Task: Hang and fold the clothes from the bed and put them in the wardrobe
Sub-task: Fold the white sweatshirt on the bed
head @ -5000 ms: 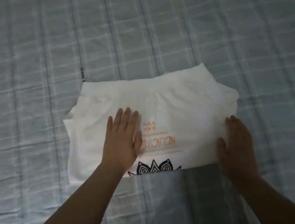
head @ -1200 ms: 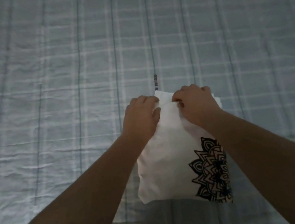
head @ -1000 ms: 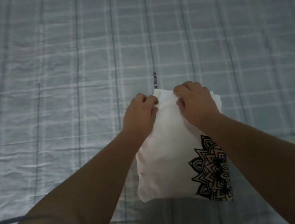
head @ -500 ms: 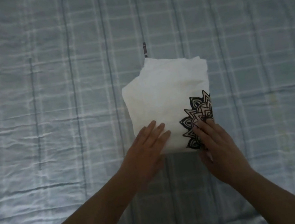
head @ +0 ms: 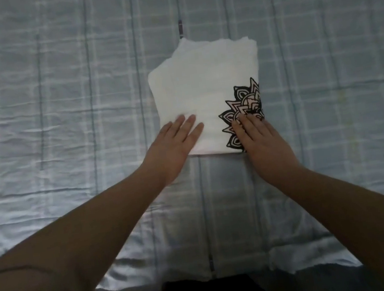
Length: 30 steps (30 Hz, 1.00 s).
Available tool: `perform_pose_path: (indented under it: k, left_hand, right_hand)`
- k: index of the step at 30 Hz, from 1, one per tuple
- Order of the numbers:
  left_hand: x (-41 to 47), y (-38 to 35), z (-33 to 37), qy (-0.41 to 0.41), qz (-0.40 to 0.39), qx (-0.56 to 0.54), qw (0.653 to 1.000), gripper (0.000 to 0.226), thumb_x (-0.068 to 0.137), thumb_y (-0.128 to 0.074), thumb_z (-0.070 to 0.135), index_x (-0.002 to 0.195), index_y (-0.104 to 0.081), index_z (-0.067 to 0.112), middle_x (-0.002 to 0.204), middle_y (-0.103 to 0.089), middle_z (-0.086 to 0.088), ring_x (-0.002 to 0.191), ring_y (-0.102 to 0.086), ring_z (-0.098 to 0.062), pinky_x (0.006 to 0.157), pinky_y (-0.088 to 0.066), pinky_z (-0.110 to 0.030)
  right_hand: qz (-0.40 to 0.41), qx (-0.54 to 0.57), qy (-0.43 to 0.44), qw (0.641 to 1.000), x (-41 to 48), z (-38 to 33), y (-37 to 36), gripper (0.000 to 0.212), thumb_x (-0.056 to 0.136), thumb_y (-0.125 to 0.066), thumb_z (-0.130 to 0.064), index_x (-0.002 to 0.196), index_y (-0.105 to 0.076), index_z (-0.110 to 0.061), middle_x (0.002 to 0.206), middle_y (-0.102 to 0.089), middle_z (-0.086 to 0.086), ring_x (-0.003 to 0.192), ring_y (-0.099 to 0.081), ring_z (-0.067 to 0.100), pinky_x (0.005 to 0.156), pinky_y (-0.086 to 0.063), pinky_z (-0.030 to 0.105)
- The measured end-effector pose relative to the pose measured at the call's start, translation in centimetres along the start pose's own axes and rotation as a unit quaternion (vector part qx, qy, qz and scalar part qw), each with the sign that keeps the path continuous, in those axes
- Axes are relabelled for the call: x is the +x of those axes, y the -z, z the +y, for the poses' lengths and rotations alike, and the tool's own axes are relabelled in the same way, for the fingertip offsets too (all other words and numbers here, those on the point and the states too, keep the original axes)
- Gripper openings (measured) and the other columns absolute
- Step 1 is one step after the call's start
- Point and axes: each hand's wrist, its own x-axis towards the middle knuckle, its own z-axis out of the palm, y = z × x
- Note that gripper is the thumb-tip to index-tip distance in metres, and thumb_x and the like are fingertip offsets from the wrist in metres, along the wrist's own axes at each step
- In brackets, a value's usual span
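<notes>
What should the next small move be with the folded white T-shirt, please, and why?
Probably slide both hands under the near edge of the white T-shirt and lift it: it lies folded on the checked bedsheet, with left hand and right hand flat on that edge.

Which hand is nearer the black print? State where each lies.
Right. The right hand lies with its fingers on the near part of the print. The left hand rests flat on the plain white shirt, left of the print and apart from it.
</notes>
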Motion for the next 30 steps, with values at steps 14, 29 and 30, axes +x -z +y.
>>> perform_pose_path:
  k: [14, 29, 30]
  left_hand:
    - [-12.0, -1.8, 9.9, -0.024, -0.155, 0.028, 0.987, 0.099, 0.086, -0.046, 0.003, 0.152, 0.026, 0.016, 0.161, 0.02, -0.024, 0.145, 0.024, -0.048, 0.121, 0.002, -0.059]
    - [-3.9, 10.2, 0.2, 0.163, -0.158, -0.415, 0.881, 0.048, 0.069, -0.057, 0.036, 0.115, -0.06, 0.052, 0.112, -0.061, 0.029, 0.1, -0.059, 0.005, 0.076, -0.041, -0.008]
    - [-3.0, 10.5, -0.5, 0.178, -0.134, -0.432, 0.874, 0.041, 0.067, -0.058, 0.037, 0.104, -0.061, 0.054, 0.105, -0.063, 0.031, 0.096, -0.06, 0.008, 0.072, -0.041, -0.006]
  right_hand:
    - [-0.025, 0.018, 0.057, 0.998, -14.0, -3.7, -4.5, 0.06, 0.089, -0.032, -0.005, 0.148, -0.033, 0.006, 0.153, -0.029, 0.034, 0.143, -0.029, 0.048, 0.114, -0.032, 0.057]
    - [-0.003, 0.189, -0.066, 0.98, -7.9, 1.6, 7.4, 0.044, 0.078, -0.048, -0.038, 0.119, -0.063, -0.035, 0.089, -0.074, 0.0, 0.077, -0.066, 0.029, 0.063, -0.047, 0.031]
    - [-0.005, 0.224, -0.087, 0.971, -6.6, 2.1, 8.1, 0.038, 0.078, -0.049, -0.038, 0.113, -0.064, -0.038, 0.085, -0.073, -0.001, 0.075, -0.065, 0.027, 0.061, -0.043, 0.028]
